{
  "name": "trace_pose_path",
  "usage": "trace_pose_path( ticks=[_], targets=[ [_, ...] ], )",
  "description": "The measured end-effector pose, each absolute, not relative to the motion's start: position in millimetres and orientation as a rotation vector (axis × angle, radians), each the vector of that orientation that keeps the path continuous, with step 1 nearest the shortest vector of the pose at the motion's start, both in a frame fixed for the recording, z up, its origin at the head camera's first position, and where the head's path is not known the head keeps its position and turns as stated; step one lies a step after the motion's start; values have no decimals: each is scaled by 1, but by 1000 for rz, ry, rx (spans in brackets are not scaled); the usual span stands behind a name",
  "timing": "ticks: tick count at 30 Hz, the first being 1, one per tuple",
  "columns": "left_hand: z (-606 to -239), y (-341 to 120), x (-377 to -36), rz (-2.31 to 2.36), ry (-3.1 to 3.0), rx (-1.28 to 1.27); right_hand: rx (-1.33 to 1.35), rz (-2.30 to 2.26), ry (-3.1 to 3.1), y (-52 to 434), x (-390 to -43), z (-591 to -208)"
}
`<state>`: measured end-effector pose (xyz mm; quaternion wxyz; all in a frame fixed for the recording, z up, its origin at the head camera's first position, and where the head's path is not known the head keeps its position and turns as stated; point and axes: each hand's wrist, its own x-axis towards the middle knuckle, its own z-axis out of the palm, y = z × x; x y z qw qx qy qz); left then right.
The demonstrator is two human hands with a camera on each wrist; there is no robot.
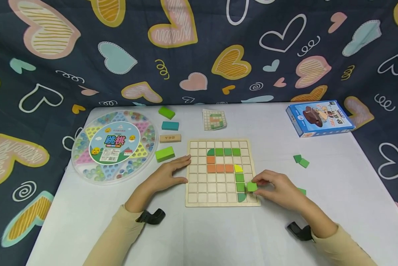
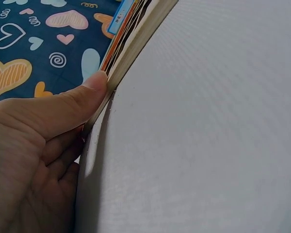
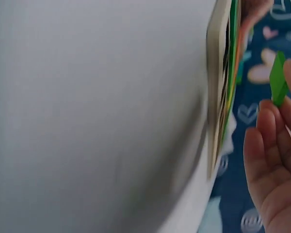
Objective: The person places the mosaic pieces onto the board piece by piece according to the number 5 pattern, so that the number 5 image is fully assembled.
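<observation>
A wooden grid board lies flat on the white table with green, orange and yellow tiles in some of its squares. My left hand rests along the board's left edge, thumb and fingertips touching the side; in the left wrist view the thumb presses against that edge. Over the board's right side, my right hand pinches a square green tile between thumb and fingers. From the right wrist camera this green tile shows raised off the board. A dark green rounded tile sits near the board's lower right.
Loose green tiles lie right of the board. A pattern card is behind it, and a blue box stands at the back right. On the left are several blocks and a round Chinese checkers set.
</observation>
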<state>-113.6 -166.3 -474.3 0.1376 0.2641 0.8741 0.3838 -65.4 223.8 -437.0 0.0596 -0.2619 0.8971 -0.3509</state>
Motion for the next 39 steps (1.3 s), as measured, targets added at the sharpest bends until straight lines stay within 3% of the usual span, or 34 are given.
trace_pose_path(
  ticks=[16, 29, 39],
  targets=[
    [-475, -166, -113, 1115, 2538, 767, -975, -813, 2638, 170, -62, -443],
    [-474, -166, -113, 1109, 2539, 766, -1038, -675, 2705, 166, -61, -445],
    [-473, -166, -113, 1113, 2534, 773, -946, -882, 2647, 171, -60, -441]
  ],
)
